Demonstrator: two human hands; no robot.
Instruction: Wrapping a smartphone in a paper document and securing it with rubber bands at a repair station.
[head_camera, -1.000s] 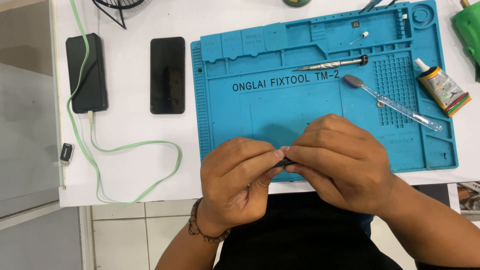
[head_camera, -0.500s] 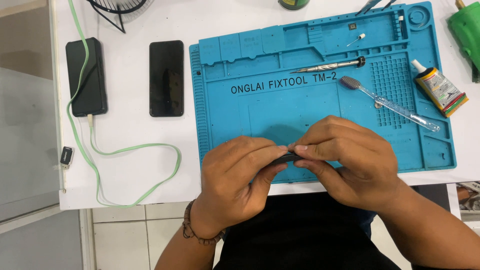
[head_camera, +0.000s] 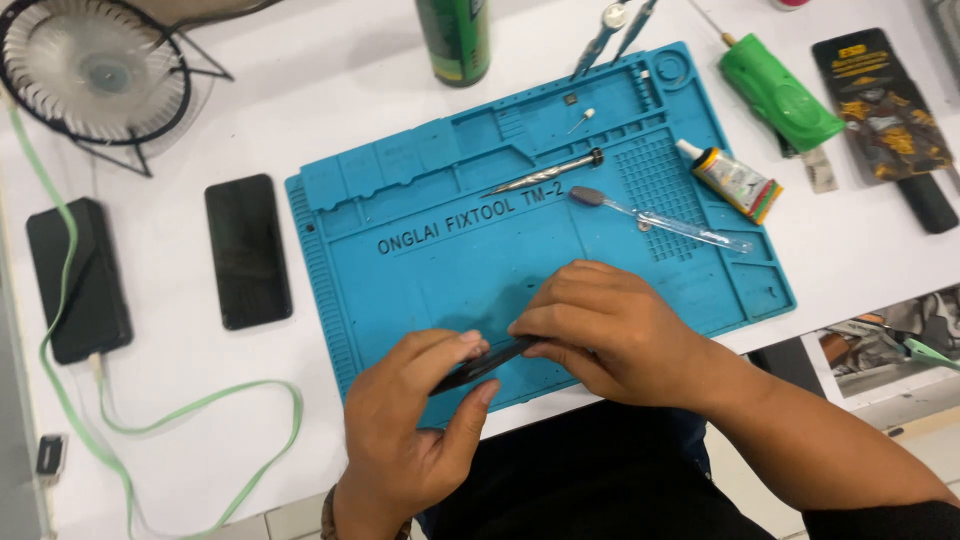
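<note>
Object: thin black strip (head_camera: 483, 364), flat, dark, tilted | Place: above near edge of blue mat (head_camera: 420, 290) on white surface (head_camera: 330, 110) | Left hand (head_camera: 415, 430): pinching its left end | Right hand (head_camera: 610, 335): pinching its right end

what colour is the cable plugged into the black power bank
Pale green flat cable; clearest in the head view.

left hand (head_camera: 415, 425) + right hand (head_camera: 610, 335) | grip thin dark strip (head_camera: 487, 364) | over blue mat (head_camera: 420, 280)

Bright, even light (soft shadows)
</note>
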